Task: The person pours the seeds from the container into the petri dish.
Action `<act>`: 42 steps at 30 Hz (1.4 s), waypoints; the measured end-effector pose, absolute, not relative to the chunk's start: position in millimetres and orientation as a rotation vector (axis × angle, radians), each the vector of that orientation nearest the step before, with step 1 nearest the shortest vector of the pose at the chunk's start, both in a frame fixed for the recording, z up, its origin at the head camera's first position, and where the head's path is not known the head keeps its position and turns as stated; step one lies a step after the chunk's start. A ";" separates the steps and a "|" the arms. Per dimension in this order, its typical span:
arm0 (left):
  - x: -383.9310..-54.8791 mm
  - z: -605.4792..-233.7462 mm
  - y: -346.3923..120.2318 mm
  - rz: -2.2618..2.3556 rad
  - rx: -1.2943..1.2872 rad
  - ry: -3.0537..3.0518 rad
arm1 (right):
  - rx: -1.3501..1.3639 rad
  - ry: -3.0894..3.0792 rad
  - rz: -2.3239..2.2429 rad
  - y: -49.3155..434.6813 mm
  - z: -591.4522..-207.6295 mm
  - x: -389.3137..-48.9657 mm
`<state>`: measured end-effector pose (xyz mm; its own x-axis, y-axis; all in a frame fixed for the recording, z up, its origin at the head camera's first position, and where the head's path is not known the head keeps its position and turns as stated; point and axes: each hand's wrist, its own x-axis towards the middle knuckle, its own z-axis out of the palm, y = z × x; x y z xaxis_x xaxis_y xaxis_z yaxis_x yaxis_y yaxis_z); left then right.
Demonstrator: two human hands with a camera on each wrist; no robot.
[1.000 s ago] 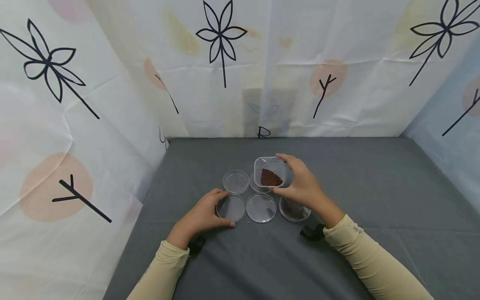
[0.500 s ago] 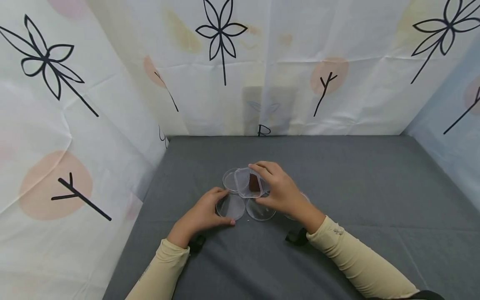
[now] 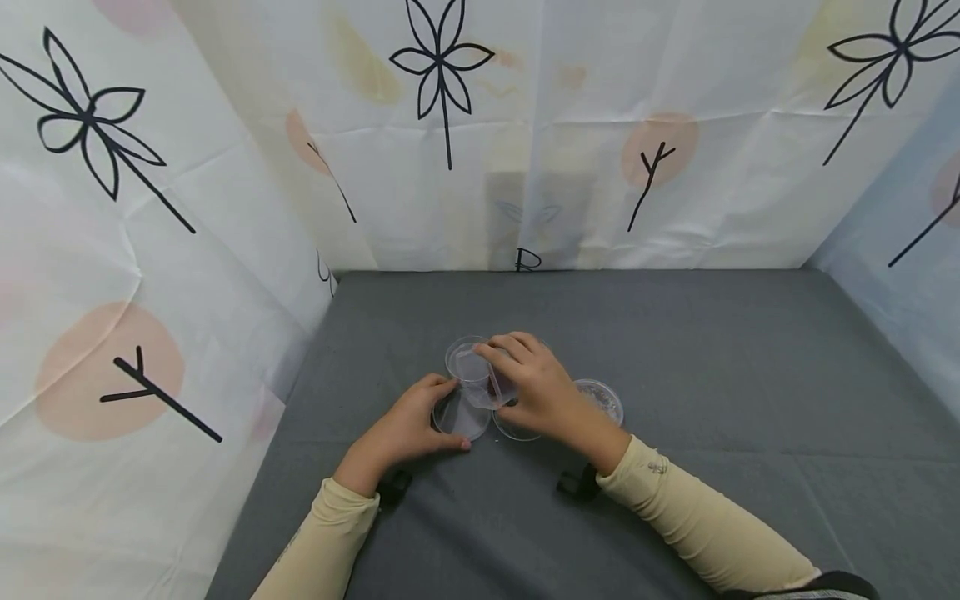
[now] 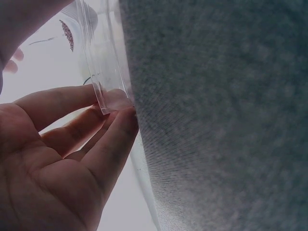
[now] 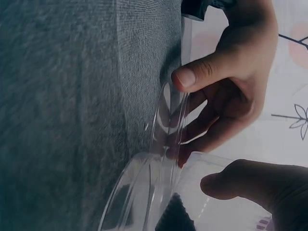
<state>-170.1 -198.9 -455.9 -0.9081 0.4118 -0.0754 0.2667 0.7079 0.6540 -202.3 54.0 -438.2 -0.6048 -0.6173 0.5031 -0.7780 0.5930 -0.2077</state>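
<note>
My left hand (image 3: 397,429) holds the front-left clear petri dish (image 3: 459,421) between thumb and fingers, on the grey cloth. In the left wrist view the fingertips sit at the edge of this dish (image 4: 107,62). My right hand (image 3: 547,392) grips a clear plastic tub (image 3: 477,393) by its sides and tilts it low over the dishes, towards the left. Reddish-brown granules (image 4: 67,36) show in the left wrist view, and a dark heap of granules (image 5: 175,216) in the right wrist view. From the head, the right fingers hide much of the tub's contents.
Behind the held dish stands another petri dish (image 3: 456,343). A further dish (image 3: 516,432) is partly under my right hand, and one more dish (image 3: 606,398) lies to the right. White patterned cloth (image 3: 600,208) hangs beyond the grey tabletop (image 3: 712,358).
My right hand has carried the tub left and nearer to me, from over the back dishes towards the front-left dish, and tipped it further. My left hand stays on its dish.
</note>
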 end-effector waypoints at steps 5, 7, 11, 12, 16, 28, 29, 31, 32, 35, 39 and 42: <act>-169.6 -454.7 -197.9 0.990 0.550 2.696 | 1.139 -2.418 0.527 49.2 -435.4 -200.0; -169.6 -454.7 -198.4 0.991 0.557 2.698 | 1.159 -2.402 0.515 47.8 -433.7 -199.7; -169.2 -454.6 -199.2 1.000 0.565 2.700 | 1.190 -2.364 0.490 44.6 -431.5 -199.4; -169.2 -454.6 -199.2 1.002 0.564 2.699 | 1.194 -2.358 0.486 43.8 -430.8 -199.1; -168.9 -454.6 -199.1 1.013 0.565 2.698 | 1.204 -2.358 0.459 40.8 -430.1 -198.9; -168.8 -453.9 -199.0 1.011 0.572 2.697 | 1.222 -2.330 0.407 37.2 -431.1 -198.5; -168.8 -453.6 -199.0 1.012 0.574 2.695 | 1.226 -2.320 0.395 36.7 -431.3 -198.2; -168.7 -453.1 -199.0 1.013 0.579 2.692 | 1.232 -2.297 0.372 35.6 -431.7 -197.7; -168.6 -452.8 -199.0 1.015 0.580 2.690 | 1.235 -2.284 0.362 35.0 -431.8 -197.4; -168.6 -452.8 -199.0 1.014 0.584 2.690 | 1.241 -2.255 0.343 33.7 -432.2 -196.7; -169.1 -454.3 -199.7 1.002 0.591 2.698 | 1.244 -2.240 0.333 32.6 -432.9 -195.8; -169.3 -455.2 -200.1 0.994 0.593 2.702 | 1.245 -2.239 0.322 32.1 -432.8 -194.9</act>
<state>-169.3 -200.1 -455.2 -0.8992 0.4348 -0.0490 0.2994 0.6931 0.6558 -194.9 32.1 -432.8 -0.4184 -0.7060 0.5713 -0.8385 0.5421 0.0558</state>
